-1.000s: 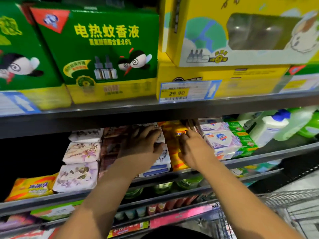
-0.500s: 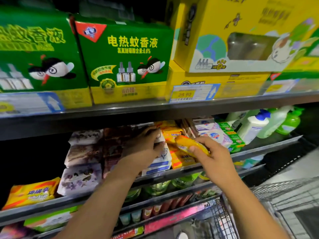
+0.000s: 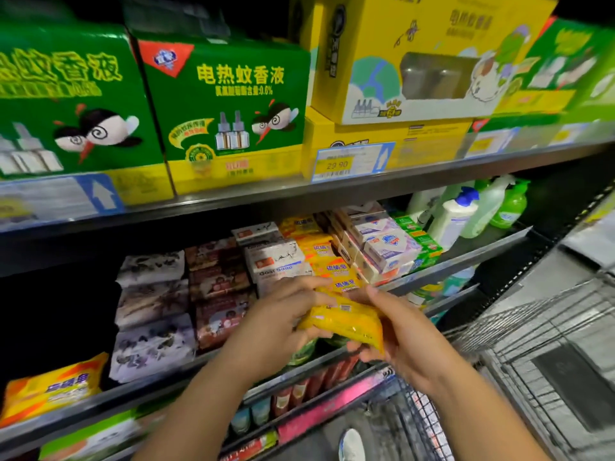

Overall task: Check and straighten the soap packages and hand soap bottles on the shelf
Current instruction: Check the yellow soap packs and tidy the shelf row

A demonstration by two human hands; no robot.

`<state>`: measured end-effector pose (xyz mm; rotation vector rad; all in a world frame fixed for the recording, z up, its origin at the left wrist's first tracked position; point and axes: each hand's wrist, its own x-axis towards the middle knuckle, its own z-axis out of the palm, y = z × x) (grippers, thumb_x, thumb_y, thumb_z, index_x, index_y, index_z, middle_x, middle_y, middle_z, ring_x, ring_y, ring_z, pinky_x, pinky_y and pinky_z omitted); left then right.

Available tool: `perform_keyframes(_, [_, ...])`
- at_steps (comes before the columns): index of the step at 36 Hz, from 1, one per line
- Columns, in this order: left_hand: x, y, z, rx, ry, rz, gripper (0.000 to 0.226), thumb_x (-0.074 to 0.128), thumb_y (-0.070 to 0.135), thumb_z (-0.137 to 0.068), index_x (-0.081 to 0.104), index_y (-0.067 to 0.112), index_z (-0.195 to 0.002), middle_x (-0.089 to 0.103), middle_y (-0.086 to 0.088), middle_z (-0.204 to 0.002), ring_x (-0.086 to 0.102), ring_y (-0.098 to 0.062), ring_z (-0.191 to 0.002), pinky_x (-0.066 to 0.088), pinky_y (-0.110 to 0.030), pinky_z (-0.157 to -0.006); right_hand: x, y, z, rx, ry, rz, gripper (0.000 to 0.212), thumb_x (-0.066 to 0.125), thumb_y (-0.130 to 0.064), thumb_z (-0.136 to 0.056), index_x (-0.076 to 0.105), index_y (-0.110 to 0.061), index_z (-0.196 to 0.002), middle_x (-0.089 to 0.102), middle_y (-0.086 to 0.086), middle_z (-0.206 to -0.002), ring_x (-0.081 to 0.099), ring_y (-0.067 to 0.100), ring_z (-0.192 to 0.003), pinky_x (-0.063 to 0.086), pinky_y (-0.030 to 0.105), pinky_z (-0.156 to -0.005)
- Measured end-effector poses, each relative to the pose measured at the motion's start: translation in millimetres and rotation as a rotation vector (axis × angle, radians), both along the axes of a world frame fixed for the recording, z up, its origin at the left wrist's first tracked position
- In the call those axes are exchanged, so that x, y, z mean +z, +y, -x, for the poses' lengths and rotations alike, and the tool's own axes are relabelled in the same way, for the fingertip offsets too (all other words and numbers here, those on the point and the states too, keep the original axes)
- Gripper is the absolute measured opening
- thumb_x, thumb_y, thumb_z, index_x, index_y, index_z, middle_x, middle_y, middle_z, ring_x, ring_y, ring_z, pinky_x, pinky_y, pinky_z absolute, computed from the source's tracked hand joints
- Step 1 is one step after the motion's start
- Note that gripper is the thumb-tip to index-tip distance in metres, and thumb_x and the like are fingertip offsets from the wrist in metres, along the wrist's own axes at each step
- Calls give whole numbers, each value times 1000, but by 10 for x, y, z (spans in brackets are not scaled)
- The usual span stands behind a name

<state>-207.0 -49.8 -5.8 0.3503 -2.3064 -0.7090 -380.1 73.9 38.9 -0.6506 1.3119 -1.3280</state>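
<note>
A yellow soap package is off the shelf, in front of the middle shelf's edge, held between both hands. My left hand grips its left end; my right hand grips its right end from below. Behind them the middle shelf carries a stack of yellow soap packages, white goat soap boxes, floral-wrapped soaps, dark red soap boxes and white-and-purple soap boxes. Hand soap bottles stand at the shelf's right end.
The upper shelf holds green boxes and yellow boxes with a 29.90 price tag. A wire shopping cart stands at the lower right. Lower shelves carry small bottles and tubes. Another yellow soap pack lies far left.
My right hand pulled a yellow soap package out of the stack and toward me. My left hand left the white boxes and took hold of the package's other end. The view shifted left.
</note>
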Motion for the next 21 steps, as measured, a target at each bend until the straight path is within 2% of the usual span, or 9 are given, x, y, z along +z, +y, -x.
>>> perform_keyframes(2, [0,60,0,36,-25,-93,39,65,52,-84,55,41,-121,47,41,-126,46,10,-119,34,-12,-99,-67,36,35,16,73,64,54,78,-54,-71,73,-14,-107,72,19,-100,69,28,-78,57,32,-58])
perform_keyframes(4, [1,129,27,66,-20,-214,42,66,55,-82,55,44,-121,57,37,-113,52,8,-110,38,-12,-92,-131,81,76,24,147,123,70,85,-63,-58,73,-17,-109,71,14,-109,69,24,-91,56,32,-70])
perform_keyframes(7, [10,204,130,102,-22,-406,29,73,48,-83,62,44,-109,66,25,-105,59,6,-100,45,-17,-88,-176,158,116,29,162,236,84,88,-58,-60,64,-8,-123,69,11,-114,66,22,-98,55,33,-81])
perform_keyframes(10, [28,254,271,99,38,-695,28,77,51,-74,64,49,-99,71,10,-101,66,-12,-98,54,-41,-91,-168,188,141,-9,303,259,56,85,-18,-69,64,-10,-120,72,6,-105,67,20,-92,56,38,-79])
perform_keyframes(12, [79,281,355,96,141,-858,34,77,53,-67,66,49,-99,73,4,-103,68,-19,-100,55,-47,-90,-141,183,137,-93,440,228,38,83,-24,-73,71,-17,-108,73,4,-97,67,22,-85,56,52,-81])
perform_keyframes(15, [135,280,453,71,257,-998,27,81,28,-80,67,37,-102,70,-10,-109,65,-19,-99,56,-29,-77,-98,167,136,-218,475,223,26,77,-33,-78,74,-19,-101,71,13,-89,66,31,-79,54,61,-76])
perform_keyframes(17, [170,279,480,30,257,-1011,32,74,15,-86,65,34,-109,68,-8,-112,65,-18,-101,53,-22,-73,-61,149,123,-279,475,229,23,75,-33,-79,70,-22,-99,60,26,-84,60,37,-70,51,62,-66])
perform_keyframes(19, [231,296,459,-49,261,-1034,55,74,-2,-81,58,29,-123,67,-3,-117,67,-11,-100,54,-21,-75,-63,117,119,-356,414,224,35,80,-41,-75,66,-25,-103,50,30,-84,56,41,-67,51,55,-59])
perform_keyframes(21, [231,309,397,-152,240,-1013,85,78,-15,-69,49,32,-135,64,2,-119,66,-11,-89,52,-22,-70,-60,100,129,-415,287,218,33,79,-32,-81,62,-21,-107,53,18,-81,56,33,-65,50,37,-50])
